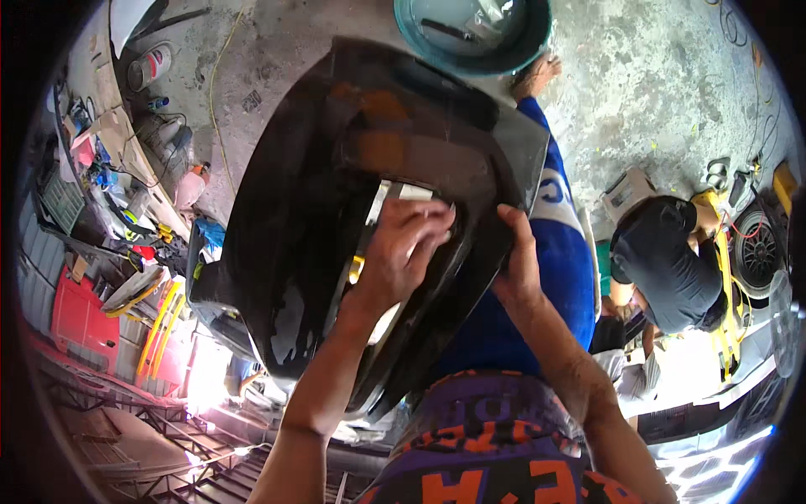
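Observation:
A large glossy black molded panel lies across my lap, with a long recess in its middle showing pale and yellow surfaces. My left hand is over that recess with its fingers curled together; what they hold, if anything, I cannot make out. My right hand grips the panel's right edge, thumb along the rim. My right leg, in blue fabric, is partly behind the panel.
A green basin of water with items stands beyond the panel, near my bare foot. A person in black bends at the right beside a wheel and hoses. Along the left lie clutter, a bucket and red panels.

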Available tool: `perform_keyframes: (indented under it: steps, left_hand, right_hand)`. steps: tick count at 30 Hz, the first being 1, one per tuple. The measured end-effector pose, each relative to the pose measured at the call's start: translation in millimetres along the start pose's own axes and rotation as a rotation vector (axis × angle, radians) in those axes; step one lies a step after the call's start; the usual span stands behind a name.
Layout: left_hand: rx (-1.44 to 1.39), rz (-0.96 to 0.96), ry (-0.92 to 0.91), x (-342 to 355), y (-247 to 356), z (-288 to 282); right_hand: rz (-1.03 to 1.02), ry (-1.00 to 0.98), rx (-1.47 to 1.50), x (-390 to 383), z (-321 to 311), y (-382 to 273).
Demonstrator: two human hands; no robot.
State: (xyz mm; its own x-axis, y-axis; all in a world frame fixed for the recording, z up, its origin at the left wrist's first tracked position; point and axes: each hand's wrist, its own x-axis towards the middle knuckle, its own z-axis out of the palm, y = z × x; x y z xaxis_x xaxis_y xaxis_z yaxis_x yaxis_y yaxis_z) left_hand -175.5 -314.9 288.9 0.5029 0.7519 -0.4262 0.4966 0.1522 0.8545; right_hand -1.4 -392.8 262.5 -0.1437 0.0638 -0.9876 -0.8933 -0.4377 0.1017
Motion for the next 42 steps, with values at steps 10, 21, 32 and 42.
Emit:
perform_keyframes:
  steps: [10, 21, 32, 42]
  left_hand:
    - [-0.004, -0.008, 0.002, -1.2, -0.2, -1.3]
    - [0.082, -0.031, 0.0, -3.2, 3.5, 1.8]
    - [0.081, -0.063, 0.011, -1.3, 1.4, 2.1]
    - [0.075, -0.066, 0.008, -2.7, 3.8, -1.3]
  right_hand:
    - [-0.029, 0.01, -0.013, -6.4, 7.6, -1.0]
    - [-0.009, -0.005, 0.03, -3.1, 0.4, 0.9]
    - [-0.008, -0.014, -0.006, -5.1, 1.7, 0.4]
    - [-0.011, -0.038, -0.012, -3.6, 2.4, 1.3]
